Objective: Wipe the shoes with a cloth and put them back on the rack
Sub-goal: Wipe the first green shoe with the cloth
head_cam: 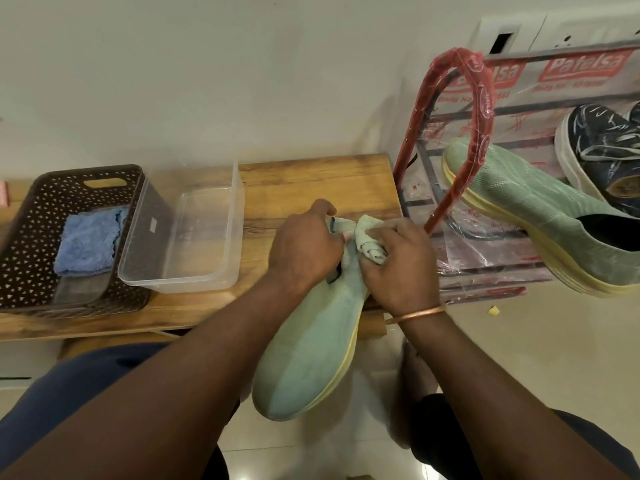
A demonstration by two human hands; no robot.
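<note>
Low wooden table [311,181]: I log two items on its top, a brown perforated basket [34,216] at the left end and a clear plastic tub [194,244] just beside it.

Rack [485,98], frame wrapped in red plastic, standing right of the table: I count one green shoe [540,216] and one dark blue shoe [602,147] behind it.

Tiled floor [519,341]: one small yellow scrap [494,310] near the rack.

Brown perforated plastic basket [31,237]: on low wooden table [311,181], left end, folded blue cloth [86,244] inside. Clear rectangular plastic tub [194,233]: just right of basket. Plastic-wrapped metal rack [483,98]: right of table, bearing mint-green mesh shoe [533,209], dark blue shoe [602,147] behind it. Second mint-green shoe [308,358]: overhanging table's near edge, crumpled pale-green cloth [372,245] on it.
</note>
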